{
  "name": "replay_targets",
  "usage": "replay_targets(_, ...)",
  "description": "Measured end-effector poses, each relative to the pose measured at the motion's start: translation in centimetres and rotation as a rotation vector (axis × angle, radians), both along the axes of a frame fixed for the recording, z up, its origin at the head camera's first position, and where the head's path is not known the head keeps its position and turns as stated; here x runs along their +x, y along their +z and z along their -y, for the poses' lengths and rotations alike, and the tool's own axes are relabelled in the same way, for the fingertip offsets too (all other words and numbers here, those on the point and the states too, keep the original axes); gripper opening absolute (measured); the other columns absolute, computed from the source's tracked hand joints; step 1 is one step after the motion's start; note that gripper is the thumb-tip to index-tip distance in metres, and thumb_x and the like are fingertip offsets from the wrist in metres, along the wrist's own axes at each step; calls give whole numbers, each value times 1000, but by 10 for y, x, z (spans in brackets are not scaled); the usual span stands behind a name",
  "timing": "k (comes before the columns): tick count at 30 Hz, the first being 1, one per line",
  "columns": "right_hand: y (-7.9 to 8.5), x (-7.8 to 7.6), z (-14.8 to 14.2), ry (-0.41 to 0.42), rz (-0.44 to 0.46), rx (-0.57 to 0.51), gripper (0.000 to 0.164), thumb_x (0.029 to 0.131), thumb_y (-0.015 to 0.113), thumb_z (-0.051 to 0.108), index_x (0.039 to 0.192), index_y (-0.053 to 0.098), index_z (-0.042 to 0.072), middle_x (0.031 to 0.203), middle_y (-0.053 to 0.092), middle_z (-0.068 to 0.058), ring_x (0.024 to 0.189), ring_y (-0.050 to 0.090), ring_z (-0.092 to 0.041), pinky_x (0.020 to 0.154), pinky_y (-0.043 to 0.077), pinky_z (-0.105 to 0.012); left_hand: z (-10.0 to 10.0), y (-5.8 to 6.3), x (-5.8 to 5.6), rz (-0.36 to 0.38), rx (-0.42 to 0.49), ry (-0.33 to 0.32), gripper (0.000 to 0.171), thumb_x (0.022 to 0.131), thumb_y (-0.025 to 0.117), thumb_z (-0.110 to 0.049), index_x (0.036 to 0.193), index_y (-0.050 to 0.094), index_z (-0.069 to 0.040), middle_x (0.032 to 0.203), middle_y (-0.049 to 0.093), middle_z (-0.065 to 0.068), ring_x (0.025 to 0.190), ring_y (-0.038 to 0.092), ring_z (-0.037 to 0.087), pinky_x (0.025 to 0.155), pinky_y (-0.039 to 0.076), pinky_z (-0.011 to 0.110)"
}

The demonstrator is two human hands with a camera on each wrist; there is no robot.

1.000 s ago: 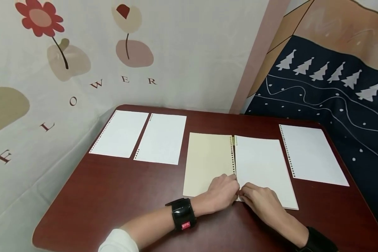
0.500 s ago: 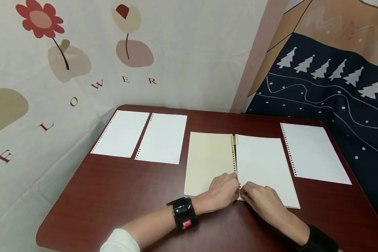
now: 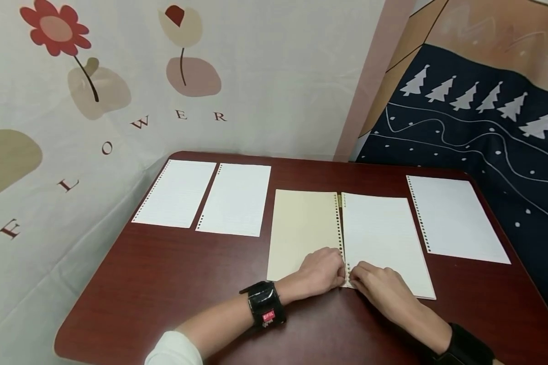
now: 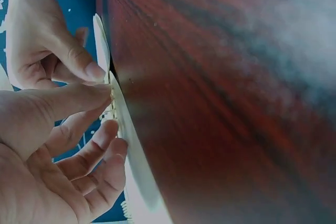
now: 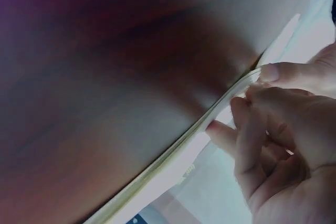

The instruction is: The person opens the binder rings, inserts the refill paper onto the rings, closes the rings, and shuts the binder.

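An open loose-leaf notebook (image 3: 383, 233) lies on the table, with a cream sheet (image 3: 303, 223) on its left side and white pages on its right. Its ring binding (image 3: 340, 203) runs down the middle between the two rows of holes. At the near end of that binding, my left hand (image 3: 321, 271) pinches the edge with curled fingers. Close beside it, my right hand (image 3: 383, 289) pinches the same binding from the right. Both wrist views show the thumbs and fingertips meeting at the notebook's near edge. What exactly lies under the fingertips is partly hidden.
Two loose punched sheets, a left one (image 3: 175, 192) and another (image 3: 234, 199), lie at the back left of the brown table (image 3: 164, 274). A third punched sheet (image 3: 458, 219) lies at the right. Behind the table hang a pale curtain (image 3: 278, 101) and a dark blue cloth (image 3: 475, 126).
Both hands stay at the near end of the binding, with only slight finger movement. The notebook and loose sheets keep their places; the head view shifts a little.
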State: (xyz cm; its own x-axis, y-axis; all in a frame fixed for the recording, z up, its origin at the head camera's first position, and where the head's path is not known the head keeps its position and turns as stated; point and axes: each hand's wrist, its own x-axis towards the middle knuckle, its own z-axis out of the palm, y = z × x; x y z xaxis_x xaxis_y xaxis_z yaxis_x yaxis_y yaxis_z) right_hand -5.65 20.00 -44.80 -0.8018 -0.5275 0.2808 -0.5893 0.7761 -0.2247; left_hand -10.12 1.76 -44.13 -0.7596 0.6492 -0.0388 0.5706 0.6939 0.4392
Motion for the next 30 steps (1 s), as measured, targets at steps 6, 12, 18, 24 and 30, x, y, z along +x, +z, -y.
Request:
replay_targets(6, 10, 0, -5, 24, -59, 7, 20, 76, 82, 13, 91, 70, 17, 90, 63, 9, 64, 59, -6, 48, 46, -27, 4, 3, -1, -52, -59, 63, 25, 76, 82, -35, 87, 69, -17, 77, 52, -10, 67, 48, 5, 48, 38, 19)
replay_targets(12, 14, -2, -10, 96, -109, 46, 44, 73, 83, 11, 115, 72, 12, 121, 64, -11, 89, 68, -25, 55, 54, -36, 4, 2, -5, -136, -133, 48, 43, 76, 80, -45, 109, 72, -18, 81, 55, -6, 69, 50, 9, 47, 38, 21)
replay_targets(18, 8, -1, -9, 131, -98, 53, 42, 76, 82, 15, 117, 72, 14, 123, 64, -8, 97, 67, -24, 58, 55, -38, 5, 2, -6, -138, -133, 20, 32, 80, 77, -44, 102, 75, -21, 83, 56, -7, 69, 50, 9, 47, 37, 21)
replay_targets(24, 5, 0, -10, 142, -90, 63, 41, 78, 80, 16, 118, 71, 12, 122, 64, -7, 98, 66, -25, 61, 56, -39, 5, 2, -7, -119, -124, 11, 31, 80, 77, -42, 103, 75, -21, 85, 57, -7, 70, 49, 9, 47, 37, 21)
replay_targets(30, 4, 1, -11, 138, -87, 59, 40, 78, 80, 16, 117, 72, 12, 122, 64, -7, 99, 67, -25, 62, 56, -41, 6, 1, -8, -127, -140, 4, 32, 80, 77, -43, 103, 74, -21, 86, 58, -6, 71, 50, 9, 48, 37, 21)
